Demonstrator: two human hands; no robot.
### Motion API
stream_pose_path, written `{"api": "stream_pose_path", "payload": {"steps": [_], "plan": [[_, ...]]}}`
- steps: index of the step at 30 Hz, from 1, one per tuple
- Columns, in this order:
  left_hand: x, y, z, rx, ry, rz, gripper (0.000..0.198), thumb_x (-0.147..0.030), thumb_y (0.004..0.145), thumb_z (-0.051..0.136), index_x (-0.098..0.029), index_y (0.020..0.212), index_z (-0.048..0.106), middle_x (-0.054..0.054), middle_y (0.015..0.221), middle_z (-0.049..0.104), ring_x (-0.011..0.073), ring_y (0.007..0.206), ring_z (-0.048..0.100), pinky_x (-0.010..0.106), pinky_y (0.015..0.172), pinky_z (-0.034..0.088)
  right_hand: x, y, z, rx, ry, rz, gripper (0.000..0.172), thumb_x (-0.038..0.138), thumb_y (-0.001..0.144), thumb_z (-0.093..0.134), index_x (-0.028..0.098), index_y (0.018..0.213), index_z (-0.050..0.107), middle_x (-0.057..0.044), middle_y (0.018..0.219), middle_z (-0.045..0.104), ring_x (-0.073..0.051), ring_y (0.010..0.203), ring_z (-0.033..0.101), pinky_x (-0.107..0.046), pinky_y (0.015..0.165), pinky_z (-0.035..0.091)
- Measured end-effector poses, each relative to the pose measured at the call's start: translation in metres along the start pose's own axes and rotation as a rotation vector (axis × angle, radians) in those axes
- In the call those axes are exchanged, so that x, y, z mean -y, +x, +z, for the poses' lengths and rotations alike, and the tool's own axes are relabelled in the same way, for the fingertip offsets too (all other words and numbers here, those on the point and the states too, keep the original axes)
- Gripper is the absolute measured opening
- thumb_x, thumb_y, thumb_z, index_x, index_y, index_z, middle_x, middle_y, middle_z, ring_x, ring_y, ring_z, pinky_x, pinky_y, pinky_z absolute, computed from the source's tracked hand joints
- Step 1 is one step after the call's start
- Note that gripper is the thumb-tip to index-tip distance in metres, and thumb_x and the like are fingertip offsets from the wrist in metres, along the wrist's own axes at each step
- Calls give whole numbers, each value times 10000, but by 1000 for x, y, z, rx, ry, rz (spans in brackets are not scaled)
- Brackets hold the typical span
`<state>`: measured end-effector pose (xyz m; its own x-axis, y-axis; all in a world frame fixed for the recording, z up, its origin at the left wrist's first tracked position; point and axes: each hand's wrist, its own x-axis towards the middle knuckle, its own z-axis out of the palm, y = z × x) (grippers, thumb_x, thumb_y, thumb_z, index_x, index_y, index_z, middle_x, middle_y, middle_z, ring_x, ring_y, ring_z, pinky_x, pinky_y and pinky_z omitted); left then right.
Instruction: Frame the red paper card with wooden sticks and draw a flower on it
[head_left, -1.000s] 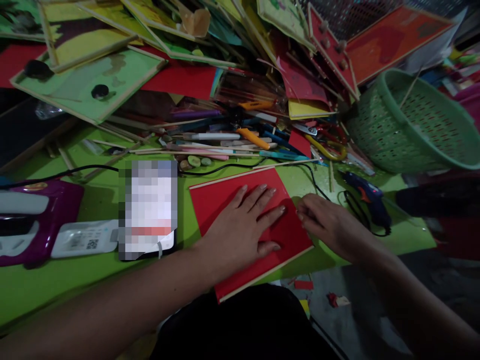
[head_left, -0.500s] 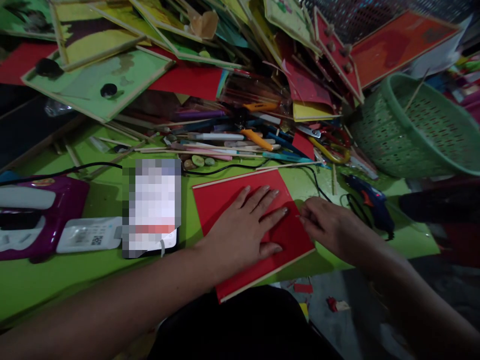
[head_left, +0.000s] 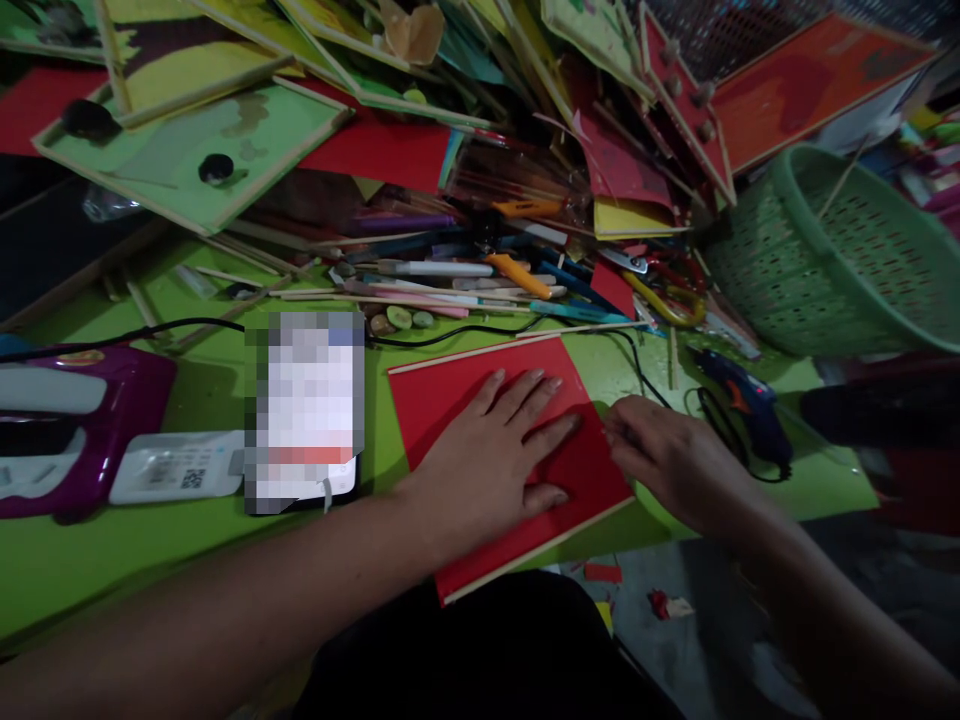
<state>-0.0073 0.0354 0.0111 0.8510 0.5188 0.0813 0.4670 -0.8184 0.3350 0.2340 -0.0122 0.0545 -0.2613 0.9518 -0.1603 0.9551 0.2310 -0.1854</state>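
Observation:
A red sheet of card [head_left: 420, 410] lies on the green table in front of me, with a thin wooden stick [head_left: 450, 357] along its far edge and another stick [head_left: 540, 553] along its near edge. My left hand [head_left: 487, 460] rests flat on the card, fingers spread. At the card's right edge, my right hand [head_left: 656, 450] is closed, its fingers curled in. Whatever those fingers hold, if anything, is hidden. Right of that hand lies a blue glue gun [head_left: 750, 405] with an orange trigger.
Left of the card are a phone [head_left: 307, 410], a white packet [head_left: 176, 467] and a purple device [head_left: 142, 410]. Pens, sticks, an orange cutter [head_left: 517, 275] and scissors [head_left: 675, 300] clutter the back, below piled framed pictures [head_left: 187, 160]. A green basket [head_left: 795, 250] stands at right.
The view has shifted very slightly. Both hands keep nearly the same places, the left flat on the red card and the right closed at its right edge.

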Motion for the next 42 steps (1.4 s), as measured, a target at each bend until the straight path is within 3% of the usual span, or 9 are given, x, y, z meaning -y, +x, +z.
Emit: {"api": "stream_pose_path", "payload": {"steps": [9,18,22,35,42], "plan": [[1,-1,1,-24,-1,-2,687,-649,970,321,-291,1557,342,82,1688,207,267,1570,174,508,1274,158,-10,-7,-2,27,141,159,136,279,962,486,231,841,523,-10,777,610,-172,697,584,-283,658,405],[0,0,0,-14,-1,1,713,-653,966,335,-281,1574,303,83,1689,195,271,1569,177,506,1271,159,1,0,-3,29,-73,39,110,220,908,508,239,813,457,-1,724,539,-176,617,508,-304,610,337],[0,0,0,2,0,0,726,-659,962,343,-273,1575,301,80,1692,185,269,1570,170,501,1271,153,2,1,0,4,-58,-5,141,160,870,514,240,783,436,7,709,534,-166,612,506,-291,607,340],[0,-1,-1,-16,12,-5,695,-650,967,332,-295,1563,329,75,1687,210,262,1563,199,499,1271,162,-4,-6,6,-85,93,132,106,151,799,545,236,750,505,11,685,590,-157,592,546,-276,587,381],[0,-1,0,-15,10,-3,694,-652,969,322,-299,1567,318,74,1691,193,259,1568,179,498,1271,156,-6,-8,0,-44,136,165,149,285,946,511,237,805,521,-7,738,617,-169,649,575,-285,629,413]]}}
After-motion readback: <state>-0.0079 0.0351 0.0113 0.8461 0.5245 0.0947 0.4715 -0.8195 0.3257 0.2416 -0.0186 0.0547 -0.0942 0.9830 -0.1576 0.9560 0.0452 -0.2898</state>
